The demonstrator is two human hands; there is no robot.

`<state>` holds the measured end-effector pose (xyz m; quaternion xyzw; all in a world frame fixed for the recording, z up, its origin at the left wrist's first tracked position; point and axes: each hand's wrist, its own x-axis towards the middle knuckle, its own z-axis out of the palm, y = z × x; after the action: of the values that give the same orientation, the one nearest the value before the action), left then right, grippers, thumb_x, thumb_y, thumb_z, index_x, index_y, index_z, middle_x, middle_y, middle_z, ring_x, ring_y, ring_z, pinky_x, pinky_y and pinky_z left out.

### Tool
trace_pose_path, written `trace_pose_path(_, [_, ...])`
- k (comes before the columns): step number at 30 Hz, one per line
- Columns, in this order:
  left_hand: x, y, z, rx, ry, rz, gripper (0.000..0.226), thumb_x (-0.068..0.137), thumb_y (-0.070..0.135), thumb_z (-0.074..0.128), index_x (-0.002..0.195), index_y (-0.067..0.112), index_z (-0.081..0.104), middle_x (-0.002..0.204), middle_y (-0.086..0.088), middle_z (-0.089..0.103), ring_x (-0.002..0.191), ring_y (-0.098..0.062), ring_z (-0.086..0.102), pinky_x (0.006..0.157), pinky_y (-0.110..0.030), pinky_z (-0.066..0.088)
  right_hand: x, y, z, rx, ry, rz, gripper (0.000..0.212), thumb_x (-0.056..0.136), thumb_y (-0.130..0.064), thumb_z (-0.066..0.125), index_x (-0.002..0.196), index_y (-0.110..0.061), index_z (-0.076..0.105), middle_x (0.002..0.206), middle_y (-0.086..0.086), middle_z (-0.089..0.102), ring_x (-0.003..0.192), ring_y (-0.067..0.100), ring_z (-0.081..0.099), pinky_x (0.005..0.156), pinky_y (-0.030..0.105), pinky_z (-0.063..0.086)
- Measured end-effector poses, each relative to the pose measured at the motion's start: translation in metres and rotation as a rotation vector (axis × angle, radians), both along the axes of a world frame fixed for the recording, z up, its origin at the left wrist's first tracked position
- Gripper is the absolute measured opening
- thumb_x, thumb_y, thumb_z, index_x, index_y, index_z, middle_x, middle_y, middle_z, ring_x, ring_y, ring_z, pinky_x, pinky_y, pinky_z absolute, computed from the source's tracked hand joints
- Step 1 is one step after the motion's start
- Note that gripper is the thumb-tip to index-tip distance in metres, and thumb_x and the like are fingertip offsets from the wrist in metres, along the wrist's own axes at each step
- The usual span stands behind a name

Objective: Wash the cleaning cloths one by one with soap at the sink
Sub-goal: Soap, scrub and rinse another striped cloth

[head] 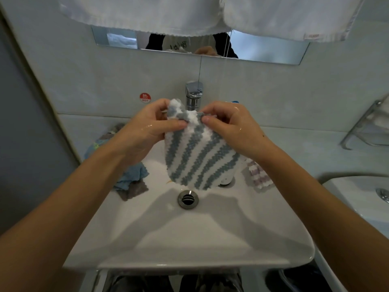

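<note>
Striped cloth pinched at its top by left hand and right hand over the sink, mid-scrub I'd guess, needs rinsing under the tap next.

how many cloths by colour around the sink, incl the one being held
blue-and-white striped cloth, held by left hand and right hand: 1
blue cloth: 1
grey cloth: 1
purple-and-white striped cloth: 1
total: 4

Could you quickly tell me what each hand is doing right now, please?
Left hand: pinches the striped cloth at its top edge.
Right hand: pinches the same cloth's top edge.
</note>
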<state>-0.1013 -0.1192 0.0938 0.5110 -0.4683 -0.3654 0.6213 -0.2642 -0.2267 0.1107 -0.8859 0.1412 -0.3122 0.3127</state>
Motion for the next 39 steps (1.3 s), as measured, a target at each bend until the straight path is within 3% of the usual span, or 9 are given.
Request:
trace_pose_path(3, [0.006,-0.001,0.005,-0.019,-0.072,0.048,0.032,0.075,-0.005,0.07,0.094,0.016,0.055,0.077,0.008,0.067,0.075,-0.005,0.065,0.07,-0.017,0.052,-0.002,-0.001,0.003,-0.022,0.016,-0.003,0.018,0.096,-0.013,0.059,0.089,-0.029,0.065,0.068,-0.019,0.059,0.063,-0.004,0.053,0.062,0.009,0.039])
trace_pose_path(8, [0.016,0.007,0.016,0.082,-0.265,-0.01,0.039,0.065,0.018,0.073,0.103,0.018,0.064,0.09,0.002,0.071,0.083,-0.007,0.067,0.077,-0.019,0.055,-0.007,-0.002,0.005,-0.056,0.032,-0.039,0.018,0.096,-0.013,0.061,0.088,-0.029,0.065,0.07,-0.017,0.058,0.063,-0.006,0.053,0.063,0.007,0.04])
trace_pose_path(14, [0.02,0.01,0.024,0.072,-0.249,0.069,0.021,0.085,0.005,0.065,0.076,0.015,0.049,0.057,0.012,0.062,0.055,0.001,0.06,0.047,-0.013,0.047,-0.009,-0.006,0.006,-0.053,0.032,-0.046,0.017,0.094,-0.014,0.062,0.088,-0.029,0.066,0.074,0.003,0.065,0.063,0.003,0.051,0.061,0.012,0.041])
trace_pose_path(19, [0.02,0.012,0.025,-0.022,-0.304,0.127,0.018,0.089,0.012,0.061,0.076,0.013,0.048,0.055,0.014,0.061,0.054,0.003,0.06,0.048,-0.01,0.045,-0.012,-0.011,0.008,-0.048,0.062,-0.058,0.005,0.091,-0.023,0.068,0.089,-0.027,0.067,0.068,-0.013,0.057,0.059,-0.001,0.05,0.059,0.012,0.038])
trace_pose_path(24, [0.028,0.008,0.026,-0.132,-0.393,0.233,0.022,0.089,0.019,0.063,0.073,0.02,0.049,0.055,0.018,0.054,0.053,0.003,0.05,0.049,-0.011,0.039,-0.021,-0.013,0.01,0.056,0.256,0.008,0.01,0.081,-0.026,0.076,0.086,-0.026,0.067,0.083,0.009,0.066,0.072,0.025,0.062,0.066,0.038,0.051])
trace_pose_path(29, [0.037,0.007,0.022,-0.187,-0.415,0.361,0.032,0.094,0.022,0.061,0.066,0.019,0.046,0.052,0.015,0.05,0.05,0.002,0.046,0.05,-0.012,0.038,-0.031,-0.024,0.005,0.147,0.47,0.032,0.012,0.081,-0.02,0.077,0.078,-0.014,0.068,0.067,0.001,0.063,0.062,0.007,0.057,0.063,0.022,0.045])
trace_pose_path(32, [0.049,0.009,0.019,-0.149,-0.349,0.43,0.036,0.092,0.034,0.062,0.064,0.019,0.046,0.055,0.01,0.047,0.051,-0.001,0.045,0.052,-0.019,0.039,-0.04,-0.031,0.001,0.236,0.423,0.015,0.025,0.084,-0.019,0.074,0.078,0.001,0.061,0.069,0.011,0.05,0.066,0.018,0.048,0.067,0.032,0.038])
trace_pose_path(36, [0.051,0.009,0.014,0.025,-0.175,0.441,0.042,0.091,0.044,0.06,0.056,0.02,0.064,0.052,0.005,0.06,0.048,-0.008,0.058,0.05,-0.021,0.048,-0.045,-0.032,-0.002,0.552,0.193,0.1,0.013,0.079,-0.024,0.066,0.086,-0.012,0.066,0.079,-0.004,0.07,0.076,0.011,0.066,0.073,0.021,0.052])
trace_pose_path(39, [0.048,0.008,0.014,0.158,-0.057,0.423,0.035,0.093,0.044,0.057,0.072,0.018,0.067,0.063,0.001,0.068,0.057,-0.014,0.063,0.058,-0.026,0.052,-0.042,-0.028,-0.001,0.726,0.049,0.107,0.008,0.089,-0.011,0.057,0.091,-0.005,0.062,0.068,-0.006,0.07,0.059,0.004,0.065,0.055,0.013,0.051])
